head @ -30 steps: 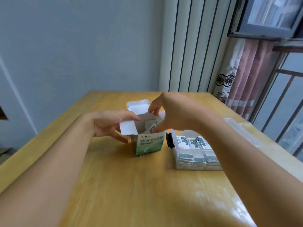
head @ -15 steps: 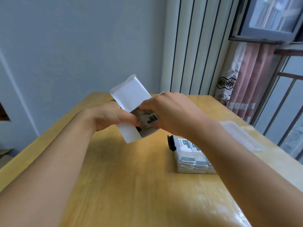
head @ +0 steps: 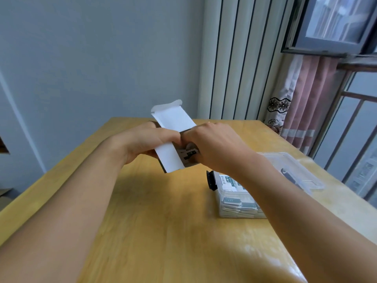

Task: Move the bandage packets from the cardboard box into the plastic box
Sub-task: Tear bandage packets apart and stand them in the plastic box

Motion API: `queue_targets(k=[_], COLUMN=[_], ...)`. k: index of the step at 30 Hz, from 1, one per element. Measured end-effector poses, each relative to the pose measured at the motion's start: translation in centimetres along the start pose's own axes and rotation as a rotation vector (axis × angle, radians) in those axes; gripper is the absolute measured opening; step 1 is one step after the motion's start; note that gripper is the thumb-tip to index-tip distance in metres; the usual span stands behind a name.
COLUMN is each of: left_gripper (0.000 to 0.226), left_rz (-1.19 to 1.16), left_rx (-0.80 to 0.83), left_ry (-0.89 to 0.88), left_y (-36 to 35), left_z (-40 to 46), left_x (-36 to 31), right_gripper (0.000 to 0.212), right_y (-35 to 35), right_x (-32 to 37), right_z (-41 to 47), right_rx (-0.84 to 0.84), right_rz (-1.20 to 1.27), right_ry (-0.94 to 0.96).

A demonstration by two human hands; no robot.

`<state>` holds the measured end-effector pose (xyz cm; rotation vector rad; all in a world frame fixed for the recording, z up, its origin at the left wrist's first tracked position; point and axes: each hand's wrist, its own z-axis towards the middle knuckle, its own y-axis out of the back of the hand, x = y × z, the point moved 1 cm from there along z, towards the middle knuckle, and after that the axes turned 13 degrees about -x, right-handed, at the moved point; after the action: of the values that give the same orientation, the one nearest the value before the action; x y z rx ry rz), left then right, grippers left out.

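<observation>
The small cardboard box [head: 169, 158] is lifted off the table and tipped with its open mouth toward me, white flaps spread up and down. My left hand [head: 142, 142] grips it from the left. My right hand [head: 216, 147] reaches into the mouth and pinches bandage packets [head: 188, 154], which show as dark printed wrappers. The clear plastic box [head: 230, 209] stands on the table at right, under my right forearm, with stacks of packets inside and a black latch on its left end.
The plastic box's clear lid [head: 297, 172] lies open behind it toward the window. The wooden table [head: 163, 221] ends near a grey wall at the back and a curtain [head: 306, 111] and barred window at right.
The cardboard box has been raised from the table and tilted toward me. My right hand has gone from the box's top into its mouth, onto the packets.
</observation>
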<state>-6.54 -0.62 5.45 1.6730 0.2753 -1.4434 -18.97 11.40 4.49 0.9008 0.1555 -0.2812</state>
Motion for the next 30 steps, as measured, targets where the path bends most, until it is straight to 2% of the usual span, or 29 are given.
queue_targets(k=[4, 7, 9, 13, 19, 24, 28, 30], left_gripper=[0.019, 0.022, 0.022, 0.025, 0.028, 0.036, 0.059, 0.084], left_rz=[-0.034, -0.054, -0.056, -0.041, -0.048, 0.004, 0.113, 0.217], left_rx=[0.006, -0.001, -0.005, 0.009, 0.134, -0.004, -0.180, -0.248], left_ry=[0.047, 0.065, 0.069, 0.116, 0.240, 0.265, 0.255, 0.252], left_y=[0.2, 0.4, 0.4, 0.3, -0.3, -0.3, 0.7, 1.4], left_z=[0.3, 0.5, 0.6, 0.8, 1.0, 1.7, 2.6, 2.7], left_x=[0.5, 0.7, 0.8, 1.4, 2.7, 3.0, 3.1, 3.0], right_gripper=[0.018, 0.003, 0.009, 0.006, 0.004, 0.003, 0.005, 0.004], right_y=[0.0, 0.5, 1.1, 3.1, 5.0, 5.3, 5.1, 5.1], right_x=[-0.6, -1.2, -1.7, -3.5, -6.4, -7.7, -7.8, -7.7], right_z=[0.2, 0.4, 0.4, 0.6, -0.3, -0.8, -1.1, -1.0], right_rx=[0.023, 0.037, 0.049, -0.003, -0.011, 0.002, 0.068, 0.098], right_rz=[0.036, 0.125, 0.260, 0.450, 0.844, 1.004, 1.071, 1.082], right_ry=[-0.032, -0.056, -0.099, -0.190, -0.427, -0.557, -0.577, -0.565])
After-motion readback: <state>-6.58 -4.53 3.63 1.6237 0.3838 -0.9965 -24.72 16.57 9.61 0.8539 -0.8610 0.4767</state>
